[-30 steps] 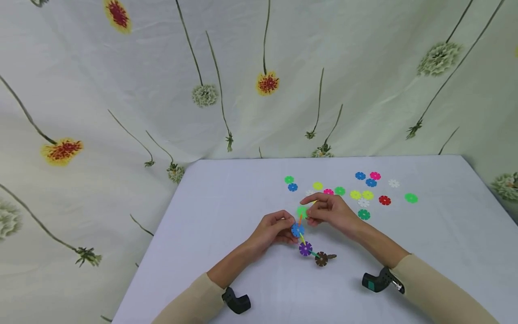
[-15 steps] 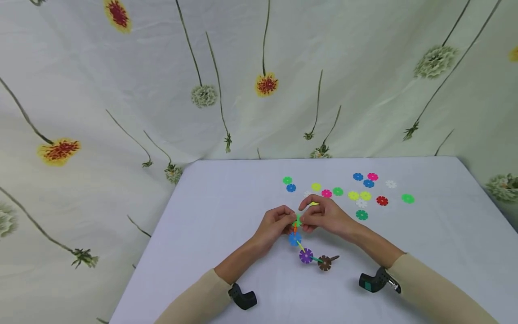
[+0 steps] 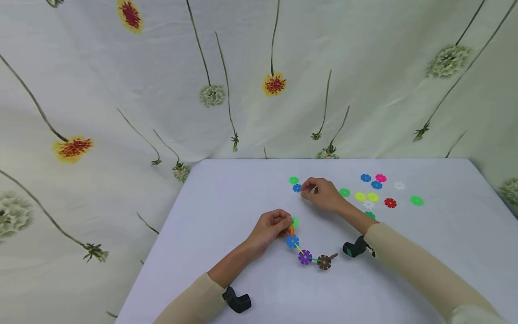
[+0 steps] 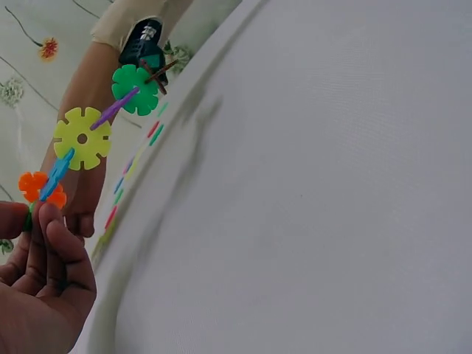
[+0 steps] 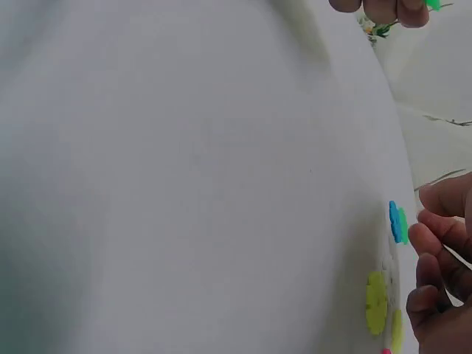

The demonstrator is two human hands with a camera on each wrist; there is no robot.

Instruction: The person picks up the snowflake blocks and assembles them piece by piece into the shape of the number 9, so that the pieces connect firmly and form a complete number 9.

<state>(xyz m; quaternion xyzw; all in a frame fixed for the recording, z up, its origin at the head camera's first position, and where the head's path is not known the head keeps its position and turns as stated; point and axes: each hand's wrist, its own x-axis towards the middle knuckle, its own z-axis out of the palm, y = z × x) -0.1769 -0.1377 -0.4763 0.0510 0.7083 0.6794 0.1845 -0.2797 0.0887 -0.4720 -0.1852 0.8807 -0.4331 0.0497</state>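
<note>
My left hand pinches the light-green snowflake disc that ends a chain of slotted interlocking plastic discs. Below it hang an orange disc, a blue one, a yellow one edge-on, a purple one, a green one edge-on and brown ones. In the left wrist view the yellow disc and the green disc face the camera. Farther back, my right hand has its fingertips beside a loose blue disc. The right wrist view shows nothing between its thumb and fingers.
A green disc lies just behind the loose blue one. Several loose discs spread over the right rear of the white table, among them a red disc and a pink disc. Flower-patterned cloth hangs behind the table.
My right hand has left the green end disc and moved back to the loose blue disc, its forearm covering some loose pieces. The left hand keeps holding the chain, now by its green disc.
</note>
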